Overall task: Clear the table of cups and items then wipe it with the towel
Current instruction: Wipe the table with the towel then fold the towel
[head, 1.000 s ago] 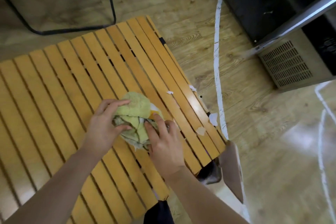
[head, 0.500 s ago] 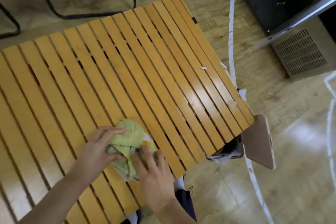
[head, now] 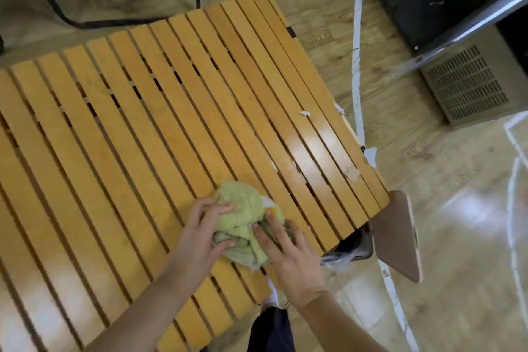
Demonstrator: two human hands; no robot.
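Green terry, bunched into a wad: the towel (head: 243, 217) lies on the slatted wooden table (head: 148, 128), near its front right corner. My left hand (head: 200, 237) grips the wad from the left, fingers curled over the top, thumb tucked under its near fold. My right hand (head: 288, 257) presses on it from the right with fingers nearly straight; whether the thumb pinches any cloth I cannot tell. Small paper scraps (head: 351, 173) lie on the slats by the right edge.
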